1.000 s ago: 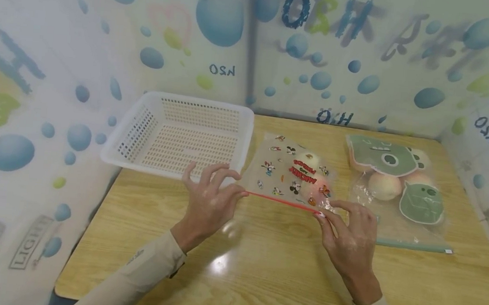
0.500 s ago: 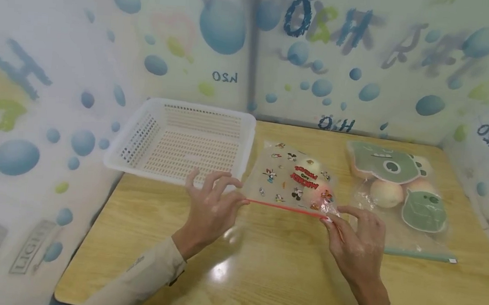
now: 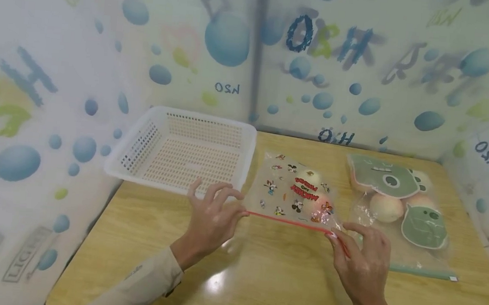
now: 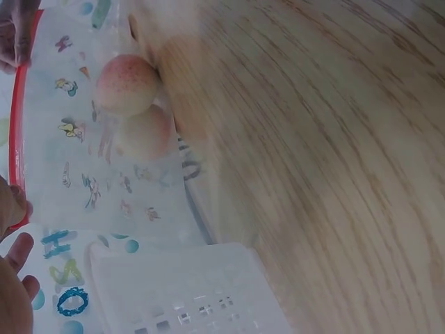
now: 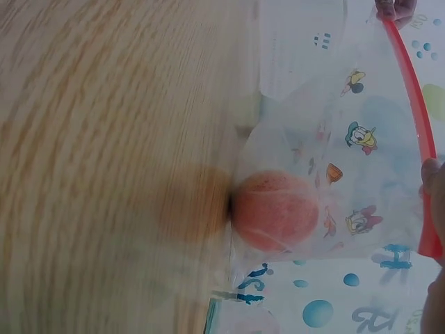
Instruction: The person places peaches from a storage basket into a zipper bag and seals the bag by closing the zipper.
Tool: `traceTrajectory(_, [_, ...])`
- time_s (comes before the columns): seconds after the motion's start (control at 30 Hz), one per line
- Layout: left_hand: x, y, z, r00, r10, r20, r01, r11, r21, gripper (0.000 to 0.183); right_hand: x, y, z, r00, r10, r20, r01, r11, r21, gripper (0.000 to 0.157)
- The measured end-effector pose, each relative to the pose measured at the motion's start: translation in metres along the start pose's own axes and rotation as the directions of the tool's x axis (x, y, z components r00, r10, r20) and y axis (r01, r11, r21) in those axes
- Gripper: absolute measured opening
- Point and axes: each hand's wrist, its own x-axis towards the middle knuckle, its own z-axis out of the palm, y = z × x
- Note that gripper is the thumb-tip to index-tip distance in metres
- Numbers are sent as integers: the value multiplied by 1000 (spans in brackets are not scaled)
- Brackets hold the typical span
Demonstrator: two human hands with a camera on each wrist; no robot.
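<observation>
A clear zip bag (image 3: pixel 273 193) printed with cartoon figures is held up by its red zip edge (image 3: pixel 286 220), which faces me. Two peaches (image 4: pixel 127 85) sit low inside it, at the table. My left hand (image 3: pixel 213 219) pinches the left end of the zip between thumb and forefinger, its other fingers raised. Near the right end, my right hand (image 3: pixel 365 260) pinches the zip at a small white piece (image 3: pixel 332 234); a short red length shows past the fingertips. The right wrist view shows one peach (image 5: pixel 274 211) through the film.
At the back left stands a white slotted basket (image 3: pixel 179 157), close behind my left hand. A second zip bag (image 3: pixel 396 255) with green prints and several peaches lies to the right, its green zip towards me. Patterned panels (image 3: pixel 362 85) enclose the wooden table (image 3: pixel 285 290) behind and at the sides.
My right hand has slid to the right along the red zip, with the small white piece at its fingertips. The left hand keeps its pinch. The head view has tilted up slightly.
</observation>
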Motion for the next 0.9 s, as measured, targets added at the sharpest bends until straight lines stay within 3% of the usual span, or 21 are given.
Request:
traceTrajectory(0.4, [-2, 0, -1, 1000, -10, 11, 11, 1000, -16, 17, -1, 2, -8, 1000, 3, 30, -2, 999, -32, 52])
traceTrajectory(0.7, [-5, 0, -2, 1000, 6, -25, -6, 1000, 1, 17, 2, 3, -14, 998, -26, -60, 24, 999, -41, 49])
traceTrajectory(0.9, [-2, -3, -3, 999, 3, -48, -2, 1000, 19, 17, 2, 7, -22, 998, -28, -63, 24, 998, -63, 49])
